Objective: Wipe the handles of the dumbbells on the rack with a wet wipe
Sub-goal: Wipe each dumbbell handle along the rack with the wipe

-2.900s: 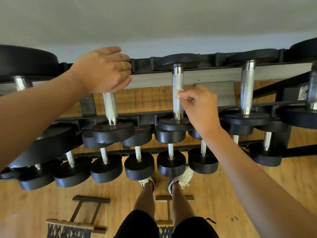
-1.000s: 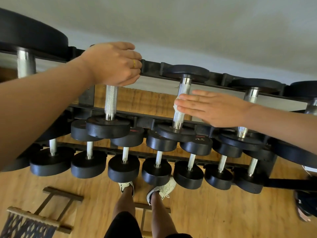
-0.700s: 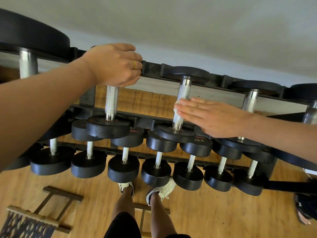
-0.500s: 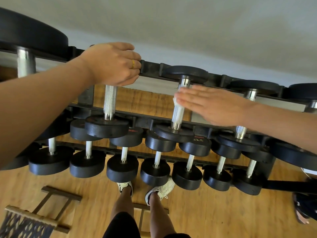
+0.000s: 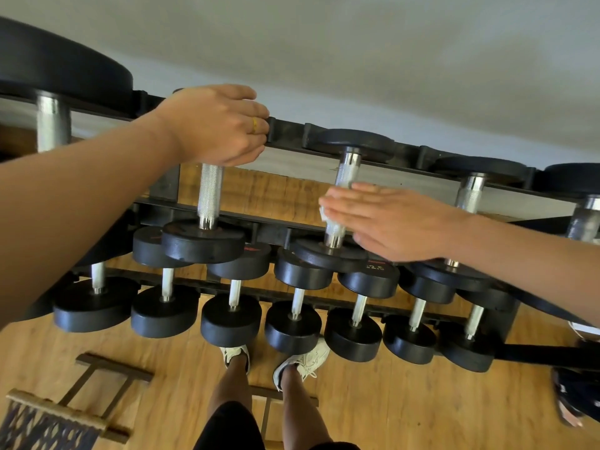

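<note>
A black dumbbell rack (image 5: 287, 133) holds three tiers of dumbbells with knurled chrome handles. My left hand (image 5: 217, 125) curls over the far head of a top-tier dumbbell, whose handle (image 5: 209, 196) shows below the hand. My right hand (image 5: 393, 222) lies flat with straight fingers across the handle (image 5: 346, 172) of the dumbbell one place to the right. It presses a white wet wipe (image 5: 323, 216) against that handle, and only the wipe's edge shows under the fingertips.
More top-tier dumbbells (image 5: 469, 196) stand to the right, and a large one (image 5: 52, 125) at far left. Smaller dumbbells (image 5: 293, 326) fill the lower tiers. My feet (image 5: 302, 363) stand on wooden floor, a woven stool (image 5: 55, 417) lies bottom left, and another person's foot (image 5: 571, 407) is at right.
My right hand went from pinching the wipe to lying flat on it, then rubbed up and down the handle; it now sits lower than half a second ago. My left hand stayed put.
</note>
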